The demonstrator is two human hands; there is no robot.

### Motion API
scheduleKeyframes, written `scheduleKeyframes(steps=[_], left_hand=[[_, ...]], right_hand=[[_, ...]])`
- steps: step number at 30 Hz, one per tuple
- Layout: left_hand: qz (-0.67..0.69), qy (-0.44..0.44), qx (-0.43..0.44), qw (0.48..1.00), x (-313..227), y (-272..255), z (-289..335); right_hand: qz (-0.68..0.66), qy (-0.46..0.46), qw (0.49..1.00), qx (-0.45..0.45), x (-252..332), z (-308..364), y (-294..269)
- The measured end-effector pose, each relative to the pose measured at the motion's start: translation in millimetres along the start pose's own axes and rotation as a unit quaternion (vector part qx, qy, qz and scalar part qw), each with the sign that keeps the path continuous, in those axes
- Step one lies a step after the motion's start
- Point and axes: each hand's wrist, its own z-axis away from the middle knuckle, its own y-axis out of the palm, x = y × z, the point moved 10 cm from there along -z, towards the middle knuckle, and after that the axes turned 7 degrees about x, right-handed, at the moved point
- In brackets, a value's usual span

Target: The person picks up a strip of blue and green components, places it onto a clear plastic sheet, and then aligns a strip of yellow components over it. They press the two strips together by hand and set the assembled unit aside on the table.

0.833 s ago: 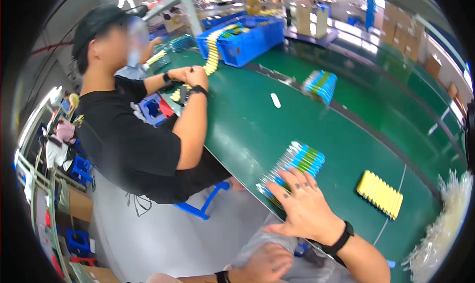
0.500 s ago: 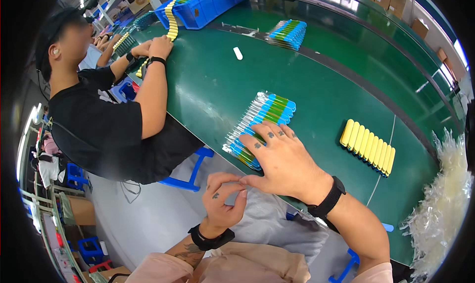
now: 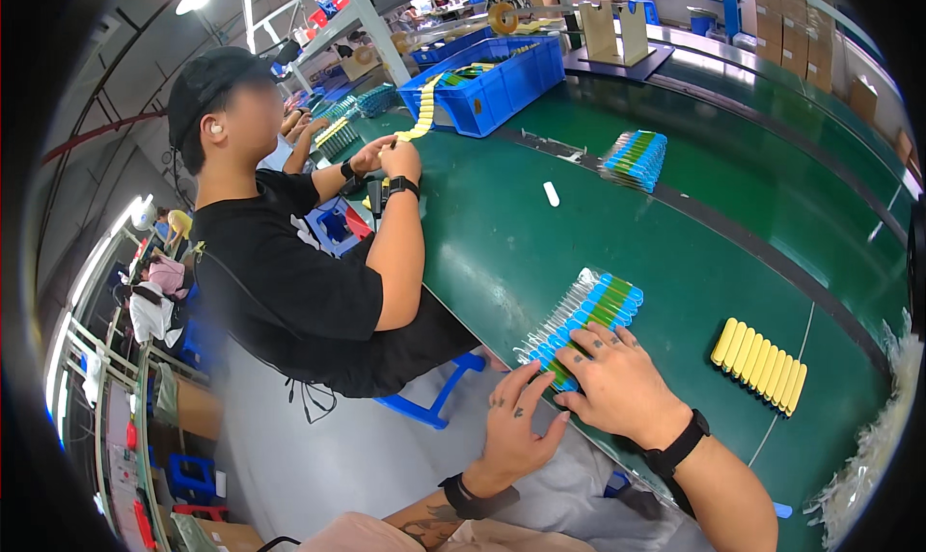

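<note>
On the green table in front of me lies a slanting row of blue-and-green flat strips [image 3: 610, 303] with rounded ends, overlapping in clear plastic sleeves. My right hand [image 3: 622, 383] lies over the near right part of this row, fingers spread and bent on top. At the row's near end, by the table edge, is my left hand [image 3: 516, 427]. Its fingers are stretched out and its thumb stands apart, with nothing seen between them. The left fingertips come close to the right thumb; whether they touch the strips is unclear. To the right sits a row of yellow rounded strips [image 3: 759, 367].
Farther off are a second blue-and-green bundle [image 3: 634, 160], a small white strip [image 3: 552, 194] and a blue bin [image 3: 502, 94]. A co-worker [image 3: 289, 253] in black sits at the left, handling a yellow strip chain [image 3: 422, 113]. Clear plastic sleeves [image 3: 868, 475] heap at the right.
My view has tilted up and turned left. My left hand's pinch beside the right thumb has opened, and its fingers now reach the row's near end. The right hand stays on the row.
</note>
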Motion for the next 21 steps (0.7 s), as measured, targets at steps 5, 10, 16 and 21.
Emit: scheduleKeyframes(steps=[5, 10, 16, 21], left_hand=[[-0.016, -0.024, 0.019, 0.999, 12.0, 5.4, 1.8], [-0.010, -0.021, 0.026, 0.999, 10.2, 10.7, -0.9], [0.015, -0.025, 0.005, 1.000, 13.7, 13.0, 4.2], [0.068, -0.032, -0.049, 0.996, 17.5, 8.0, 6.3]], right_hand=[[-0.017, -0.016, 1.000, -0.003, 0.6, -5.9, 3.2], [-0.008, -0.009, 1.000, 0.003, -3.7, -2.0, -3.7], [-0.005, -0.020, 1.000, -0.006, -2.3, -2.6, -7.5], [0.002, -0.045, 0.998, -0.037, -0.2, -3.0, -9.4]])
